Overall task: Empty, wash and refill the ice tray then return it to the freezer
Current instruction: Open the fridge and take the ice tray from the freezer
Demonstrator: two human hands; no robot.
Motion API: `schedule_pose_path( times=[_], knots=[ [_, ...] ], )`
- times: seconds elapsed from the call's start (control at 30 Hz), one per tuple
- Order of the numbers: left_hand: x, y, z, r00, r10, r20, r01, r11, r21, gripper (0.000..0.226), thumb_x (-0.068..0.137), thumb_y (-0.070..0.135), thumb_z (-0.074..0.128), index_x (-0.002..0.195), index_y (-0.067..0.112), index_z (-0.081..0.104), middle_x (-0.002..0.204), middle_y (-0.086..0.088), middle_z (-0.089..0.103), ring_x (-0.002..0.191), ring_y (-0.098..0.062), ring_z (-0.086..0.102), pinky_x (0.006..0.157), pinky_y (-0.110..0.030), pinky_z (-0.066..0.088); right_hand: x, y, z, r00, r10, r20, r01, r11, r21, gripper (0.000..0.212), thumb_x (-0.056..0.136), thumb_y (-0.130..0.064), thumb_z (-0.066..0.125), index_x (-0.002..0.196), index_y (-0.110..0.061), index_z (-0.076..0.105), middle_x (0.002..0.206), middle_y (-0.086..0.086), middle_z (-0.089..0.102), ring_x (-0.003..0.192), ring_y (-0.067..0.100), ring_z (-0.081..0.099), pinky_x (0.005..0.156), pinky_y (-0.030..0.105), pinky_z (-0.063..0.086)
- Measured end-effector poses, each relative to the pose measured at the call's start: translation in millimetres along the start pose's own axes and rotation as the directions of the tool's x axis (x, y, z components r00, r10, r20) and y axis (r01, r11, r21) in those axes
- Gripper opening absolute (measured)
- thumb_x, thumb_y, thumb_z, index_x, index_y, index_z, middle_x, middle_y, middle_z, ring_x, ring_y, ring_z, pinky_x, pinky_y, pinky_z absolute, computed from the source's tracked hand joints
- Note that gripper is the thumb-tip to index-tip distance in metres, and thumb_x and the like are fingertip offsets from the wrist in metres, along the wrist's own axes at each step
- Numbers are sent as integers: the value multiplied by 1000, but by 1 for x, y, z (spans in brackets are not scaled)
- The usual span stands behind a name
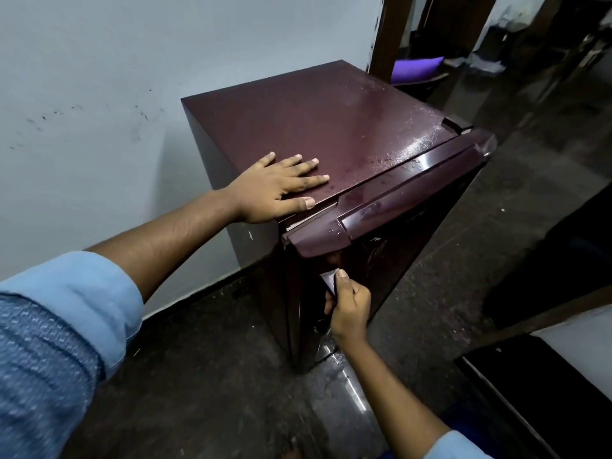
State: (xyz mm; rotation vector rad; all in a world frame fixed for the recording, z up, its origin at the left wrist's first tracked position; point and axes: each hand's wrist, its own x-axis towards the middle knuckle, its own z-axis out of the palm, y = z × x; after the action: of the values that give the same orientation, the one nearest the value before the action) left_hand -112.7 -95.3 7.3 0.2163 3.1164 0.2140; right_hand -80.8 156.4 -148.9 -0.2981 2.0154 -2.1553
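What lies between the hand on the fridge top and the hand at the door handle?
Head view: only the fridge door's top cap lies between the left hand and the right hand, which grips the handle.

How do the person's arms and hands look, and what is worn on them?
The left hand and the right hand are bare: no gloves, rings or watch show. The left sleeve, of blue patterned fabric, ends in a plain lighter blue cuff. The right sleeve shows only a light blue cuff.

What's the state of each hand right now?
Left hand: open, flat on the fridge top.
Right hand: closed, gripping the fridge door handle.
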Motion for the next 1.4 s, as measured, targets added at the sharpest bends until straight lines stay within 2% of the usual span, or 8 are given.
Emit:
schedule_pose_path(
  times=[0.17,0.3,0.57,0.8,1.03,1.17,1.3,1.4],
  knots=[
    [0,-2,3,1000,3,-24,-3,1000,-14,66,98,79,18,161,57,18,175,18,6,162,-9,1,130,-53,-1,0,2,1,1000,-9,-26,9,1000,-5,65,94,-52,52,58,2,45,50,7,46,45,17,43,43,26,32],
    [0,-1,2,1000,-4,-30,4,1000,-22,65,99,78,19,161,56,19,175,18,8,162,-8,3,130,-52,-1,0,3,-1,1000,-20,-16,20,1000,-14,57,94,-52,52,57,-10,51,48,4,47,45,17,43,45,26,31],
    [-2,0,2,999,-15,-34,14,1000,-26,63,101,74,22,161,56,21,174,19,10,162,-8,3,130,-52,0,1,8,-3,999,-40,36,40,999,-6,62,97,-48,51,57,-1,47,48,6,48,46,22,43,47,33,31],
    [-3,-1,3,999,-18,-28,17,1000,-23,63,100,77,18,161,58,17,174,20,7,162,-7,1,130,-51,-2,-4,9,-18,997,-46,57,46,999,-8,63,97,-47,50,59,3,47,49,8,48,46,21,44,47,30,32],
    [-4,3,1,1000,-25,-14,25,1000,-4,63,101,74,18,161,56,16,175,19,6,162,-9,1,131,-53,-1,-8,2,-27,997,-57,54,59,997,-40,64,98,-47,48,58,3,49,50,21,48,46,23,45,47,35,33],
    [-5,6,-2,999,-32,13,32,999,8,64,100,75,16,162,57,13,175,18,4,163,-12,0,130,-55,0,-10,-2,-34,997,-37,73,40,999,-37,62,98,-47,49,60,2,50,51,20,49,48,24,46,50,34,35],
    [-7,11,-4,996,-81,49,79,996,29,68,97,77,8,162,58,8,176,16,-1,163,-15,-2,130,-56,-2,-15,-4,-49,994,-5,112,11,999,-52,59,99,-49,51,61,-4,53,53,11,53,50,22,49,50,31,38],
    [-12,19,-3,990,-119,77,118,993,20,71,95,79,2,162,57,1,175,16,-7,163,-18,-7,129,-57,-6,-19,-6,-64,985,2,175,5,999,-40,59,99,-49,51,66,0,58,56,14,56,53,24,53,52,31,42]
  ],
)
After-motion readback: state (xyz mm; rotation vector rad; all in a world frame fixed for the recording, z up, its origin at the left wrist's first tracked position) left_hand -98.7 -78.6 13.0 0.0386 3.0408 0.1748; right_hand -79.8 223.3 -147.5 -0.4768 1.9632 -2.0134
